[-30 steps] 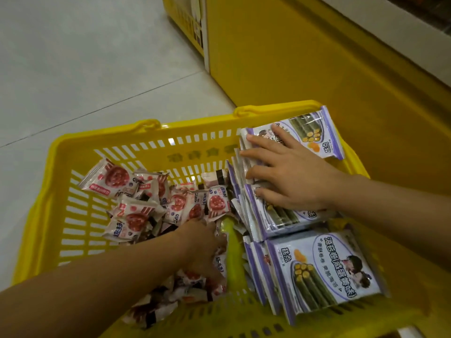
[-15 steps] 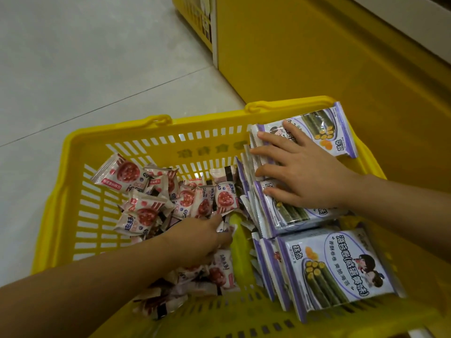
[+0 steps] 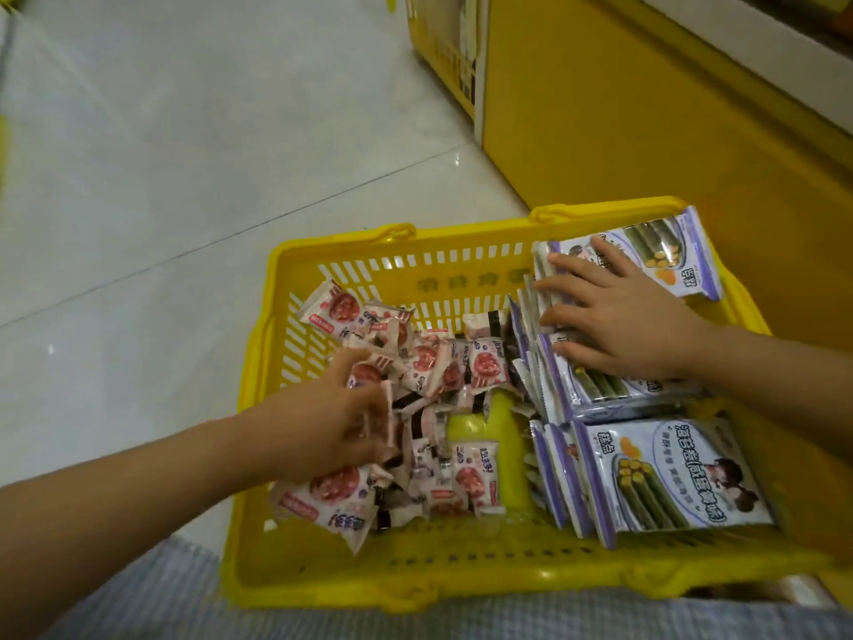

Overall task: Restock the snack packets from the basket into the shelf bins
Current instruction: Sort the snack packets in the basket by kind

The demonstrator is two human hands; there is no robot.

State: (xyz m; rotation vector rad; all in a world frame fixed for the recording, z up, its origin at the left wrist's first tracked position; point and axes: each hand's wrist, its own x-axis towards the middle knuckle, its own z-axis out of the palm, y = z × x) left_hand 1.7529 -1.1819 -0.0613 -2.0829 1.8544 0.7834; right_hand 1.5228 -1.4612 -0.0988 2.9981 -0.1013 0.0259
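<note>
One yellow basket (image 3: 258,399) of hard, slotted plastic is seen beside a yellow shelf unit (image 3: 623,131), above a pale tiled floor (image 3: 184,177); a blue-and-white checked cloth (image 3: 161,593) is seen at its near rim. Two kinds of snack packet are held in it. On its left side a loose heap of small pink packets (image 3: 484,367) is piled, pillow-shaped and glossy, well over a dozen, though an exact count cannot be made. On its right side three stacks of purple packets (image 3: 669,478) are ranged from near to far, flat, rectangular and shiny, with green rolls printed on them. Two bare hands are shown. The left hand (image 3: 332,422) is sunk into the heap with its fingers curled round a few small pink packets; it is blurred, so the number gripped cannot be told. The right hand (image 3: 618,316) is laid flat, fingers straight and spread, across the farthest and middle purple stacks, nothing being gripped.
</note>
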